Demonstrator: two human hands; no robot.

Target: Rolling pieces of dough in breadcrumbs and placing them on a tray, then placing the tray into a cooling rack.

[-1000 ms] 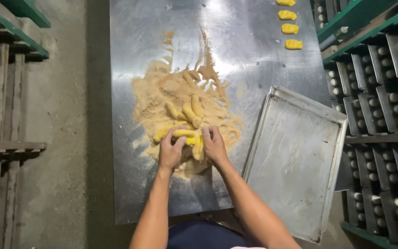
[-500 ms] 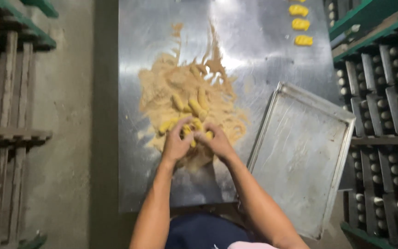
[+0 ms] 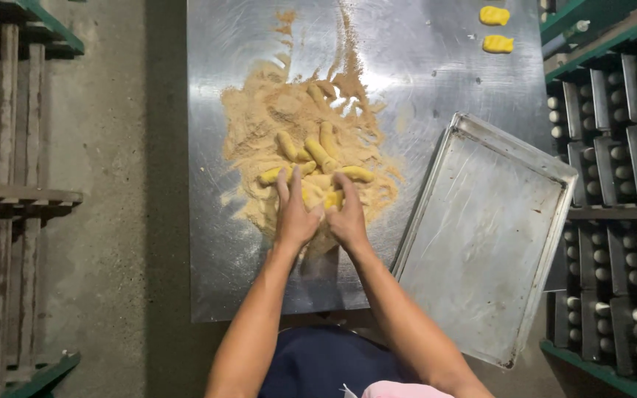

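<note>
on the steel table (image 3: pixel 436 66), in the middle of a wide spread of tan crumbs (image 3: pixel 274 118), the person's two hands work side by side. the left hand (image 3: pixel 294 217) lies palm down with fingers stretched forward over the yellow pieces nearest the body, and the right hand (image 3: pixel 346 214) is curled beside it, its fingers cupped around a yellow piece (image 3: pixel 332 199) that shows between the two hands; neither hand lifts anything clear of the crumbs.

just beyond the fingertips lie several finger-shaped pieces (image 3: pixel 320 151) already dusted tan, some touching each other, all resting in the crumbs. two bright yellow uncoated pieces (image 3: pixel 495 29) sit well apart at the far right corner of the table, outside the crumbs.

the metal tray (image 3: pixel 481 243) lies tilted off square at the right, overhanging the table edge, and holds no pieces. judged from this, the coating looks partly done: a handful of pieces are crumbed, at least one is under the hands, two wait bare, and none has reached the tray. racks (image 3: pixel 613 162) of pale round items stand at the right, wooden slats (image 3: pixel 1 191) at the left.
</note>
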